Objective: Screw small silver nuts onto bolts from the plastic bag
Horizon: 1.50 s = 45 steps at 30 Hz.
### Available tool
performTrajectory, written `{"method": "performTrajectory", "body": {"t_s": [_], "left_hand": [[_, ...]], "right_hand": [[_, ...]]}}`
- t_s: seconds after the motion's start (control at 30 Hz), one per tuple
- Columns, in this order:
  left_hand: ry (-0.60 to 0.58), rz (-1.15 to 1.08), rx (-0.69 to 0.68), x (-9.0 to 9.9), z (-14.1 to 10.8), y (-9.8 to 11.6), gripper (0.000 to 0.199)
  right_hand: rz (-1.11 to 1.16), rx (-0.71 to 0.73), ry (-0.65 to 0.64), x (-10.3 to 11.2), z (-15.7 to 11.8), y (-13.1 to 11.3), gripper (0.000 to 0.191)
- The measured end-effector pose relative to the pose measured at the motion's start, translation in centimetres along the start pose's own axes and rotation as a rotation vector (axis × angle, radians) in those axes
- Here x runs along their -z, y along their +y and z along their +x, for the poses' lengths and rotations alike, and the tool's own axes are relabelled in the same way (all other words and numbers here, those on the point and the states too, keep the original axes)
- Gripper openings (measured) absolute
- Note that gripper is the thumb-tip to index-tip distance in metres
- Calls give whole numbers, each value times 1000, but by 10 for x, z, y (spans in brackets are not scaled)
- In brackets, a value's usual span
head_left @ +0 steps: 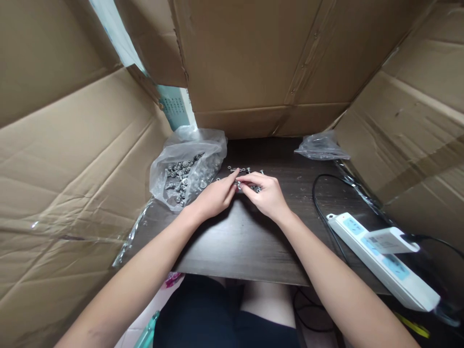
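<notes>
My left hand [218,197] and my right hand [267,194] meet over the dark table, fingertips nearly touching. Between them is a small shiny metal fastener [238,184], too small to tell its exact kind. My right thumb and index finger pinch it from one side, while the closed fingers of my left hand hold it from the other. Just beyond the fingers lie several loose metal pieces that look like bolts [248,170] and small rings or nuts [229,167]. An open clear plastic bag [159,169] full of metal fittings [183,169] stands left of my left hand.
Cardboard walls [253,58] enclose the table [239,241] at the back and sides. A crumpled clear bag [321,146] lies at the back right. On the right are a white power strip [377,261], a plugged-in white adapter [391,240] and a black cable [316,193].
</notes>
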<state>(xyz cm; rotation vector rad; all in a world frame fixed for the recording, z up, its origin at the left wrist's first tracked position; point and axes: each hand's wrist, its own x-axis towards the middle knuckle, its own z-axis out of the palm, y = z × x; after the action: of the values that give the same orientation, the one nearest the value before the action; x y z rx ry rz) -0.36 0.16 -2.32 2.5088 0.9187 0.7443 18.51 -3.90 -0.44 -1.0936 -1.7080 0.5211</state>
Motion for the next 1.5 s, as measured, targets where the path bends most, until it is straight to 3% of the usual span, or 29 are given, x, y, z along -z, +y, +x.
{"method": "performTrajectory", "body": {"t_s": [0.37,0.57,0.73,0.9,1.0,1.1,1.2,1.37,1.5], "left_hand": [[-85,108,162,9,0,17,65],[-124,170,163,11,1,23,63],[-119,144,88,5,-1,21,58],[-75,134,110,5,0,13,55],[-88,161,150,8,1,14,57],[-118,175,173,10,2,18,63],[-139,177,166,8,2,20,69],[-125,156,108,5,0,18,70],[-46,57,33,7,0,20,51]], "right_hand": [[4,-68,-75,4,0,5,21],[-97,-45,-134,4,0,6,18],[-294,11,-164,1,0,10,48],[-249,-19,-301,-1,-4,2,61],[-242,-36,-248,0,-6,-3,54],[-263,-78,-103,1,-5,-3,30],[-257,-102,-116,2,-4,-2,15],[-325,-52,-234,-1,-2,-2,24],[-324,-44,-236,-3,-2,0,28]]}}
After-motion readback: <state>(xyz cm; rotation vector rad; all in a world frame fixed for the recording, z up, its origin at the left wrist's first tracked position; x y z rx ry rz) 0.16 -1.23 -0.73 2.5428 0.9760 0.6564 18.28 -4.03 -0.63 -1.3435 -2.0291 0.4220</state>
